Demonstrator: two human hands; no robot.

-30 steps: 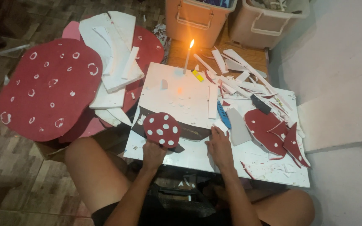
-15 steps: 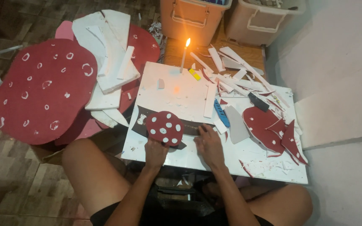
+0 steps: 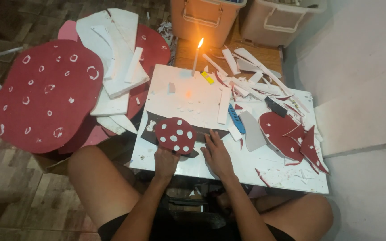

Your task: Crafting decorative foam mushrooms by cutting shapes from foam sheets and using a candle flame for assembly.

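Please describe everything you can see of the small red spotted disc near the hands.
The disc is a roundish, flat, dark red cutout, foam-like, dotted with white spots. It lies flat over a dark strip on the white board. The left hand holds its lower edge; the right hand rests beside it on the strip.

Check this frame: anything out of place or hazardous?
Yes. A lit candle stands bare at the white board's far edge, with loose white foam strips lying close beside its flame, which looks like a fire risk.
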